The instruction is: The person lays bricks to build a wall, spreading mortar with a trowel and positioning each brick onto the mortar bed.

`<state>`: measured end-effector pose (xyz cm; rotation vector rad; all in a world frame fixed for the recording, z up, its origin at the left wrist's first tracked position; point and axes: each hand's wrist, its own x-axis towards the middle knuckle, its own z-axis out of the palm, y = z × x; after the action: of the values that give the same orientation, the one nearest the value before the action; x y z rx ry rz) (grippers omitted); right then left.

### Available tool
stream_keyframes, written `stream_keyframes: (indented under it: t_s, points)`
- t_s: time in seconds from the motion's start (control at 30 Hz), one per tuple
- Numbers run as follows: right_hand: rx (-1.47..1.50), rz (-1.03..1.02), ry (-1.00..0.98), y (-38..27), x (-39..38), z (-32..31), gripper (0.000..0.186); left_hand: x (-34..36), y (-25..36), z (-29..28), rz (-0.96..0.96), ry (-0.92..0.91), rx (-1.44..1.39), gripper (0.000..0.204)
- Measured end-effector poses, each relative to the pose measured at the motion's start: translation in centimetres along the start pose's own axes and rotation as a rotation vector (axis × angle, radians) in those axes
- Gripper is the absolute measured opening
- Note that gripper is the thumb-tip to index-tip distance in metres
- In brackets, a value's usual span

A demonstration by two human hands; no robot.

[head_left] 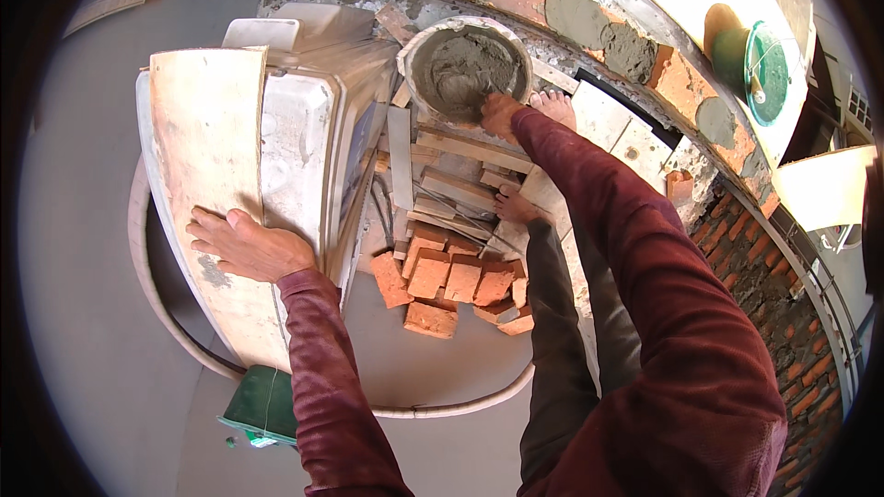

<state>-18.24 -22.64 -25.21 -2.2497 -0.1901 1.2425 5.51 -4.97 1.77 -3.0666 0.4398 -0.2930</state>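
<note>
Right hand point(502, 115): in the round grey pan of wet mortar point(467, 69), grip hidden; scoop modestly.
Left hand point(247, 247): open grip, flat on the pale wooden plank point(204, 156); brace firmly.

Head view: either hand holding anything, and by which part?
Left hand lies flat on the white board, gripping nothing. Right hand is at the near rim of the mortar pan; whether its fingers grip it cannot be told.
</note>
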Motion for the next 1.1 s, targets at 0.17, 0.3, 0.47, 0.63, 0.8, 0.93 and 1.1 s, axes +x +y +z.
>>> stream_keyframes:
  t_s: [0.17, 0.3, 0.47, 0.63, 0.8, 0.93, 1.1]
  points:
    - [1.022, 0.427, 0.404, 0.7, -2.5, 3.2, 0.033, -0.1, 0.3, 0.3, 0.019, 0.01, -0.091, 0.066]
    - [1.391, 0.395, 0.378, 2.1, -2.2, 5.4, 0.037, -0.3, 0.6, 0.5, 0.026, 0.011, -0.121, 0.071]
    - [1.769, 0.134, 0.399, 3.1, -3.8, 7.9, 0.035, -0.3, 0.5, 0.2, 0.035, 0.04, -0.158, 0.063]
    - [1.806, -0.023, 0.371, 4.0, -6.4, 9.2, 0.041, -0.2, 0.5, 0.3, 0.033, 0.068, -0.218, 0.059]
    - [1.816, -0.097, 0.29, 3.2, -12.5, 8.5, 0.046, -0.1, 0.4, 0.5, 0.009, 0.083, -0.152, 0.066]
    - [1.842, -0.034, 0.252, -0.5, -20.6, 5.9, 0.045, -0.5, 0.2, 0.4, -0.042, 0.062, -0.081, 0.07]
    - [1.755, 0.0, 0.303, -2.1, -29.5, 1.6, 0.038, 1.8, 0.5, 1.0, -0.138, 0.045, 0.068, 0.064]
